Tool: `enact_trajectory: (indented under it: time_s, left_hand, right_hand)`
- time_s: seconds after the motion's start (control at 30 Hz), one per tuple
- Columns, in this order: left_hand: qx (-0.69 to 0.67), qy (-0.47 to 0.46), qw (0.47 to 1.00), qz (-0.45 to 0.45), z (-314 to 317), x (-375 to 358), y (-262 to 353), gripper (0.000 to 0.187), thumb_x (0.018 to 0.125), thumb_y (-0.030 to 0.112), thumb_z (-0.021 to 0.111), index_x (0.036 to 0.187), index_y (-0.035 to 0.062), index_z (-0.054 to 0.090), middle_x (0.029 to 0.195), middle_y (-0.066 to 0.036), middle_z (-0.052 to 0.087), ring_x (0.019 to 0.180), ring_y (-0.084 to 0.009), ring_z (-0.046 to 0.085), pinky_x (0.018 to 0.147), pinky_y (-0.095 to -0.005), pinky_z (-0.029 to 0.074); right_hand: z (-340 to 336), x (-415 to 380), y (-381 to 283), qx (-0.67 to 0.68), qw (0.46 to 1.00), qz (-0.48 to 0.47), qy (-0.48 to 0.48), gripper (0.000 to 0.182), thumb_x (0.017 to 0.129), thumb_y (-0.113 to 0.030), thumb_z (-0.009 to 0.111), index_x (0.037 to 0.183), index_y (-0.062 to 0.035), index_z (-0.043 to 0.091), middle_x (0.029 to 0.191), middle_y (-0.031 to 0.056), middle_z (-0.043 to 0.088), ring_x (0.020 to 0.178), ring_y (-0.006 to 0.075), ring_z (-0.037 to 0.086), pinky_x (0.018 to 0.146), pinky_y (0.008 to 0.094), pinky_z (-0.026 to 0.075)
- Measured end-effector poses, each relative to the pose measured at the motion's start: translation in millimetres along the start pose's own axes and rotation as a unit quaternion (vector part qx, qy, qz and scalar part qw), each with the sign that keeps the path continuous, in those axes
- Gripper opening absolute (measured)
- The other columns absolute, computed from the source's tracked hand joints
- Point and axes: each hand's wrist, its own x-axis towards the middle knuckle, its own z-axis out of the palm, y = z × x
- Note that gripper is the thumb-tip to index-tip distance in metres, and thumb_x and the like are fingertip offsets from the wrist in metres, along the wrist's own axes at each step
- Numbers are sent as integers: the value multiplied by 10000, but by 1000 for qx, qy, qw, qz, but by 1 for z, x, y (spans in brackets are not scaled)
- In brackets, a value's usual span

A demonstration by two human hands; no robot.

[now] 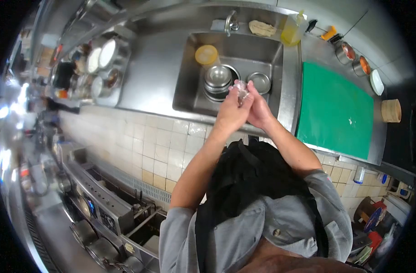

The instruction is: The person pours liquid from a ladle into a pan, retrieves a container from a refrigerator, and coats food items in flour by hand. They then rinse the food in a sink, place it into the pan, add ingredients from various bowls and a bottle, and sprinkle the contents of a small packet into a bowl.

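My left hand (235,110) and my right hand (260,108) are brought together over the near edge of the sink (181,86). Between their closed fingers shows a small whitish, shiny, crumpled thing (241,89); I cannot tell what kind it is. Just beyond my fingers, a stack of round metal bowls (218,76) stands in the sink. A single small metal bowl (259,83) lies to its right. Farther back on the left of the basin is a round yellow container (206,54).
A faucet (231,22), a folded cloth (262,28) and a bottle of yellow liquid (293,29) line the sink's back. To the right lies a green cutting board (335,109), with metal containers (345,52) behind it. Stove equipment (108,200) stands at lower left.
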Motion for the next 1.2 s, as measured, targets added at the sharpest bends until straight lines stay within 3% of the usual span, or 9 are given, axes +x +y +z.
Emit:
enact_trajectory:
  time_s: [0.1,0.2,0.33,0.63,0.8,0.97,1.03,1.13,1.2]
  left_hand:
    - [-34,-4,999,29,3,31,9,487,970,321,611,1327,-2,538,1099,-141,670,966,-196,658,831,-314,526]
    - [-309,-68,947,-50,-14,61,21,291,998,229,572,1165,0,637,1082,-88,671,998,-162,645,819,-312,545]
    - [-317,50,944,-76,-45,128,-4,267,1006,250,565,1087,11,652,1028,-83,676,970,-170,647,780,-309,549]
    - [-309,-66,928,-199,-22,314,-109,445,1018,299,539,1322,-17,464,1183,-133,594,1084,-283,623,845,-414,546]
    - [-378,-88,884,-259,16,390,-108,356,1031,291,508,1197,-24,525,1075,-149,626,1043,-271,640,835,-424,550]
    - [-388,-160,858,-296,28,429,-114,257,1038,281,477,1018,43,573,905,-120,657,916,-254,668,816,-426,545]
    - [-529,-169,768,-318,32,439,-123,231,1035,301,465,955,111,568,846,-81,660,828,-246,652,804,-454,529]
    - [-552,-238,751,-273,0,402,-96,290,1042,377,429,1006,144,597,974,-78,652,931,-233,609,876,-487,485]
    - [-471,-205,818,-258,-22,360,-74,344,1044,421,409,1042,138,605,1067,-84,629,1010,-227,574,918,-505,457]
  right_hand:
    - [-12,26,-31,127,988,17,-90,606,1023,-577,348,1321,-88,546,1263,96,622,1134,249,614,981,422,495]
    - [-22,38,-48,171,980,-16,-97,623,1013,-597,345,1331,-98,539,1265,92,625,1128,247,622,904,443,534]
    - [-47,63,-40,192,980,-28,-53,611,988,-604,410,1356,-130,521,1259,87,626,1063,222,641,844,429,548]
    - [-34,74,-18,126,979,-79,137,597,1019,-559,365,1415,-124,470,1293,75,588,1089,204,586,860,397,531]
    - [-27,83,-7,141,970,-100,171,598,1027,-552,347,1411,-111,470,1268,77,595,1062,199,593,850,387,533]
    - [-22,107,-8,133,966,-112,192,596,1024,-555,365,1392,-100,483,1225,61,611,1044,193,590,842,376,535]
    - [-23,126,-12,124,964,-107,211,592,1021,-555,381,1382,-98,489,1221,57,611,1044,189,586,836,372,534]
    - [-26,164,-16,119,959,-104,236,581,1009,-549,439,1366,-95,498,1209,49,613,1052,181,572,844,371,519]
    - [-26,192,-23,108,950,-130,263,525,1015,-485,471,1356,-87,505,1207,62,611,1044,183,571,857,375,511]
